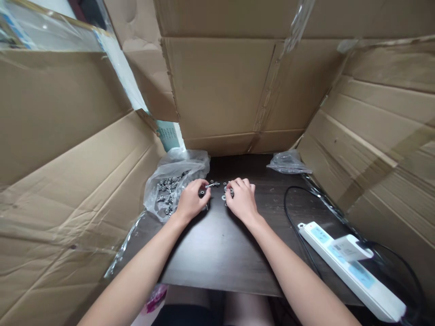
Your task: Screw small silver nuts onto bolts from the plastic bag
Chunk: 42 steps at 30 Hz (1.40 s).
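Observation:
My left hand (pixel 194 197) is beside an open clear plastic bag (pixel 193 158) of metal bolts (pixel 168 184). Its thumb and fingers curve around a small gap, with the end of a metal bolt (pixel 213 184) at the fingertips. To the right, my right hand (pixel 241 197) rests with bent fingers over small metal parts, its thumb and index finger close together; what they grip is partly hidden. Small washers (pixel 223 198) lie by its fingertips. The two hands are apart, with the bolt between them.
A dark table (pixel 217 253) is enclosed by cardboard walls (pixel 224 86). Another plastic bag (pixel 288 162) lies at the back right. A white power strip (pixel 353 271) with a plugged-in adapter and a black cable (pixel 287 208) occupies the right side.

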Each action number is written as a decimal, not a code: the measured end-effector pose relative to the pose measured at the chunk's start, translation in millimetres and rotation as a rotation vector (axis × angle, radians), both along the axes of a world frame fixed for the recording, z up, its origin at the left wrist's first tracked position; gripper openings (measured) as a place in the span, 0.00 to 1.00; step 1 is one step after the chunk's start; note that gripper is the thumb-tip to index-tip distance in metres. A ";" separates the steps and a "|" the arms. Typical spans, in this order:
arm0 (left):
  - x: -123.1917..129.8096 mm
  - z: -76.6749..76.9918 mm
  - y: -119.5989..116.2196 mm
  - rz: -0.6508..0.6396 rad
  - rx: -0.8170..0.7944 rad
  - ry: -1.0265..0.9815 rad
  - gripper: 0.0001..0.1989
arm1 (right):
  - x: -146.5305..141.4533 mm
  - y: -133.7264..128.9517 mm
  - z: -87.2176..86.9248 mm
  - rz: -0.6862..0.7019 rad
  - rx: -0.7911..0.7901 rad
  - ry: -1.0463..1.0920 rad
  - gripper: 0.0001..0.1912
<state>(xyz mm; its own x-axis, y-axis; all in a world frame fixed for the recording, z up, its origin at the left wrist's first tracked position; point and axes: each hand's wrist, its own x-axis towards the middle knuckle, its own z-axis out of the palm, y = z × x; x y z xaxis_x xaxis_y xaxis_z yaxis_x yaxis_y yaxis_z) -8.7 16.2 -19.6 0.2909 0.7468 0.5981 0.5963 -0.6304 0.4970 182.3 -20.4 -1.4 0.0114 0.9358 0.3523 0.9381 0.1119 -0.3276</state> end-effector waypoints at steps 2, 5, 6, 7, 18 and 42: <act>-0.4 -0.8 2.2 0.002 0.018 -0.013 0.05 | -9.6 12.2 8.8 0.033 -0.015 -0.046 0.11; -1.4 -1.3 4.1 0.001 0.026 -0.041 0.05 | -27.3 38.7 22.1 0.095 -0.148 -0.121 0.14; -1.7 -1.0 4.1 -0.001 0.027 -0.063 0.05 | -33.2 47.5 25.7 0.114 -0.218 -0.146 0.15; -2.0 -0.5 3.8 -0.003 0.029 -0.090 0.05 | -38.7 55.4 28.8 0.125 -0.253 -0.153 0.15; -0.7 3.6 1.7 -0.012 0.052 -0.156 0.06 | -53.5 68.4 32.4 0.117 -0.366 -0.085 0.11; 4.7 1.3 -6.8 -0.211 -0.158 -0.022 0.03 | 13.4 19.1 -21.5 0.321 -0.220 1.181 0.12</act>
